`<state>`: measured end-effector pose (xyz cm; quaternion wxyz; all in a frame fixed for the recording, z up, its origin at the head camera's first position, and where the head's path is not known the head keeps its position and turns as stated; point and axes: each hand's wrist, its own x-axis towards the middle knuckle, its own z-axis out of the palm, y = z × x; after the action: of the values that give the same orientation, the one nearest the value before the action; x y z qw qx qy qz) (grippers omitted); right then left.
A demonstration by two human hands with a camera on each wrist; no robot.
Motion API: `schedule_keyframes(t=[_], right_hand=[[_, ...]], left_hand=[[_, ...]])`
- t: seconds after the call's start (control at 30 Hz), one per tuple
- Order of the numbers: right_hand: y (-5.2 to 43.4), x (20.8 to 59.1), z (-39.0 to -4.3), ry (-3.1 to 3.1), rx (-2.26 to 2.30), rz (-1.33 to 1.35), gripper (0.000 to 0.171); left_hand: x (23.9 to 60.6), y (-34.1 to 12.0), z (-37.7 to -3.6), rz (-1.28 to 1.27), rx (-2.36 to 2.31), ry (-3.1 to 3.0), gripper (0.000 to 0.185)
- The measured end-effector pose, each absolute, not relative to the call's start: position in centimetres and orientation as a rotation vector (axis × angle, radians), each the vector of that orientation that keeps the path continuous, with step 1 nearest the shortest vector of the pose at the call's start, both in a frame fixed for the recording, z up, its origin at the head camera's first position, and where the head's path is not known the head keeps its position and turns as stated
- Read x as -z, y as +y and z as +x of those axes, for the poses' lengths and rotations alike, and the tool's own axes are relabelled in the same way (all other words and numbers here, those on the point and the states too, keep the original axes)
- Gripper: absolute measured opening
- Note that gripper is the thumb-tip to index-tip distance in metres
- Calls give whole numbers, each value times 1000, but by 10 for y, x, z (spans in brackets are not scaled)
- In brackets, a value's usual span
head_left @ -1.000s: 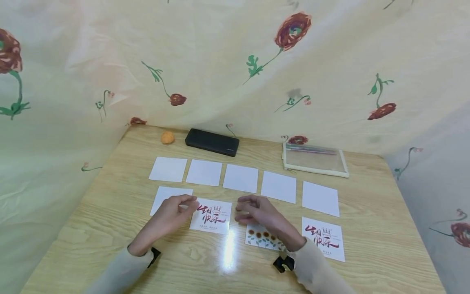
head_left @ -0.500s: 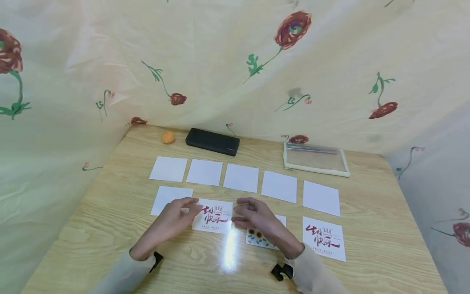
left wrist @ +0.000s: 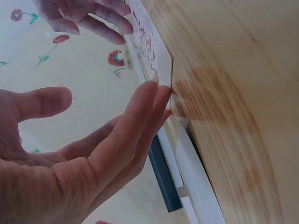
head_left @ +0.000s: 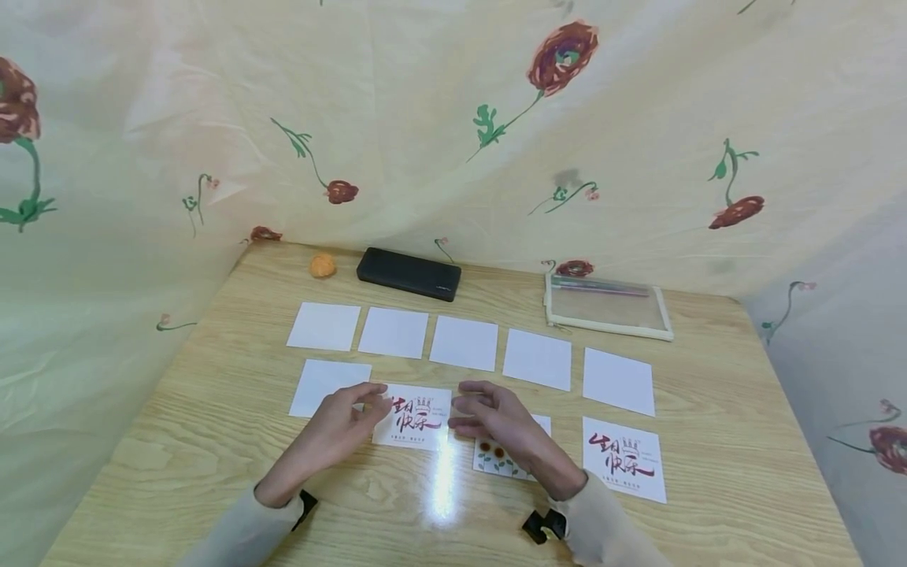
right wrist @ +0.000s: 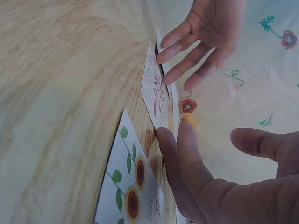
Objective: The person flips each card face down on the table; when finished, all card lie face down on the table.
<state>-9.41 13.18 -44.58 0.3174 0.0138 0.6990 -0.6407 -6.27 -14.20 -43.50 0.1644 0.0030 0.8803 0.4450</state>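
Note:
A white card with red lettering (head_left: 414,429) lies face up on the table between my two hands. At its left edge is my left hand (head_left: 338,429), thumb apart from its extended fingers; in the left wrist view those fingertips (left wrist: 161,91) are right at the card's edge. My right hand (head_left: 505,421) is by the opposite edge, fingers loosely bent and thumb raised, its fingertips (right wrist: 164,135) close to the card's corner. Neither hand grips anything. Beneath the right hand lies a sunflower card (right wrist: 126,186), partly covered by that hand in the head view.
A second red-lettered card (head_left: 623,465) lies to the right. Several blank white cards (head_left: 464,342) form a row behind, with another blank card (head_left: 319,386) at left. Farther back are a black case (head_left: 409,274), an orange ball-like object (head_left: 322,265) and a clear zip pouch (head_left: 609,307).
The left hand has moved slightly right, and the red-lettered card between the hands has slid a little to the right. My right hand has shifted slightly left, uncovering more of the sunflower card's right side.

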Motion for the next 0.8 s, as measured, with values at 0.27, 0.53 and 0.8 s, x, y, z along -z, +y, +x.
schedule_keyframes(t=[0.27, 0.53, 0.8], right_hand=[[135, 446, -98, 1838, 1705, 80, 59], [132, 448, -102, 1821, 1769, 6, 45], [127, 453, -102, 1816, 1760, -80, 40]], left_hand=[[435, -137, -61, 22, -1289, 2502, 45], [433, -126, -56, 100, -1236, 2557, 49], [436, -113, -54, 161, -1205, 2599, 54]])
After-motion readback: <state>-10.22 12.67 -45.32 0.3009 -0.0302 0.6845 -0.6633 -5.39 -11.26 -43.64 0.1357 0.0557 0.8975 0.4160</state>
